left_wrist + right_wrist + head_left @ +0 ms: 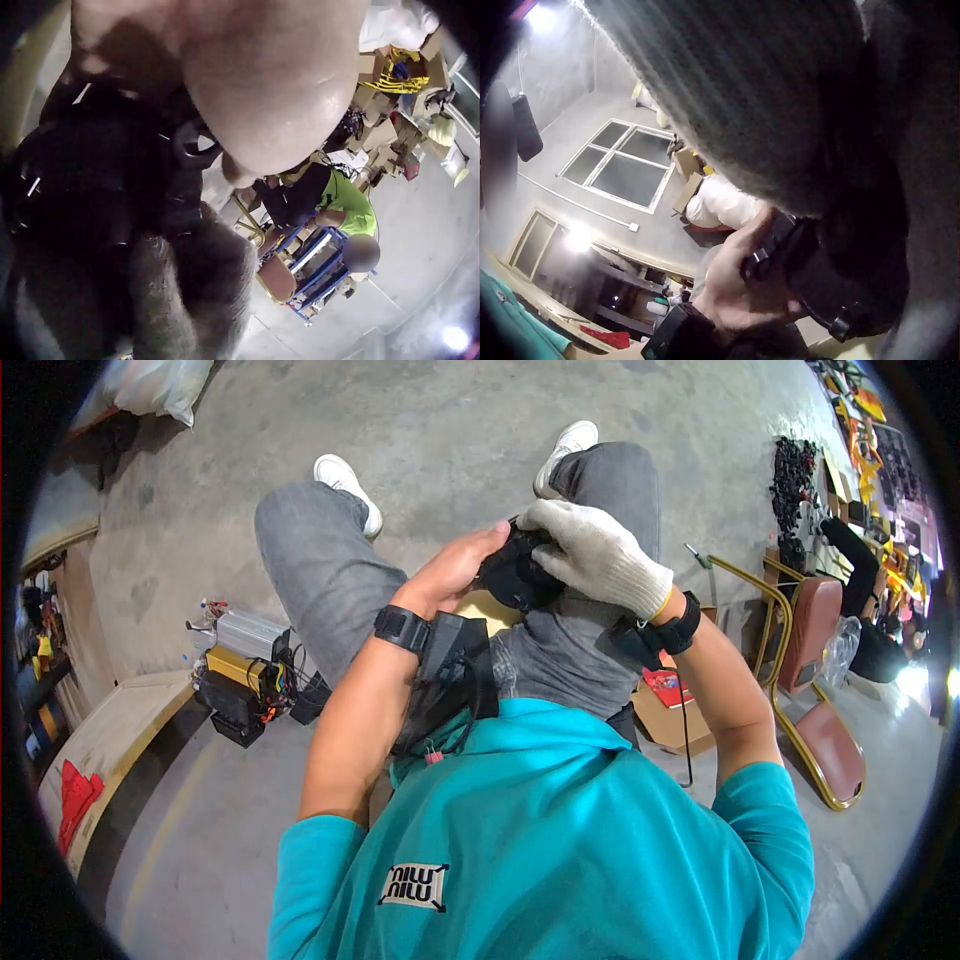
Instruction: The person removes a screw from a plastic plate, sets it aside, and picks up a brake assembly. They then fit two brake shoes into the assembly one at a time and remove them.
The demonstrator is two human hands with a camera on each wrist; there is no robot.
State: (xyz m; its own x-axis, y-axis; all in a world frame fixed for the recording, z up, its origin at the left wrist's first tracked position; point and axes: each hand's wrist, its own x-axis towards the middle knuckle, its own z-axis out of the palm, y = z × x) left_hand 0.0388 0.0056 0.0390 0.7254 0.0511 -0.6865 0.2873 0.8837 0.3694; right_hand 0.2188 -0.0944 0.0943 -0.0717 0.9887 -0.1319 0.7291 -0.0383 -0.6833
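Note:
A dark, rounded black part (520, 572) is held between both hands above the lap; its exact kind cannot be told. The bare left hand (462, 568) grips its left side, thumb along the upper edge. From the other side, the right hand (595, 555), in a white knitted glove, curls its fingers over it. In the left wrist view the black part (97, 172) fills the left side, with gloved fingers (161, 300) below it. The right wrist view shows the bare hand (742, 285) against the black part (847, 285). Beneath lies something pale yellow (488, 610).
Battery-like units with wires (245, 670) sit on the floor at left, beside a wooden board edge (120, 745) bearing a red cloth (78, 800). On the right are a gold-framed chair (815, 630) and a cardboard piece (680, 725). Another person (349, 206) appears in the background.

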